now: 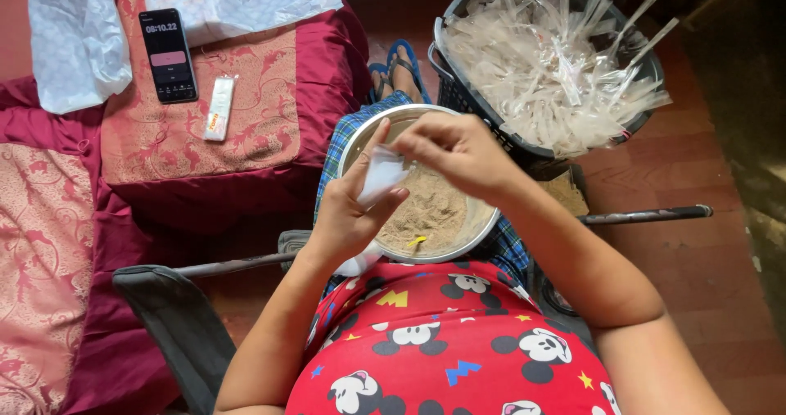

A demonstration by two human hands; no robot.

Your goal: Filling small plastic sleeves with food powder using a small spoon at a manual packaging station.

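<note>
Two hands (352,210), one steel bowl (483,223), one basket (467,96), one phone (168,55), one small packet (219,108)

My red shirt (458,341) has black-and-white cartoon mice; my wrap (348,133) is blue plaid. Tan powder (430,210) fills the silver bowl (483,223). The cushion (246,112) is maroon and gold-patterned; the basket (471,104) is black.

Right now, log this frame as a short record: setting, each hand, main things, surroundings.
setting: person seated, metal bowl of tan powder on the lap
left hand: holds a small clear bag upright over the bowl
right hand: fingers pinch at the bag's top
in bowl: small yellow scoop on the powder
right of bowl: black basket heaped with clear bags
left of bowl: red patterned cushion with a phone and a small white packet
</note>
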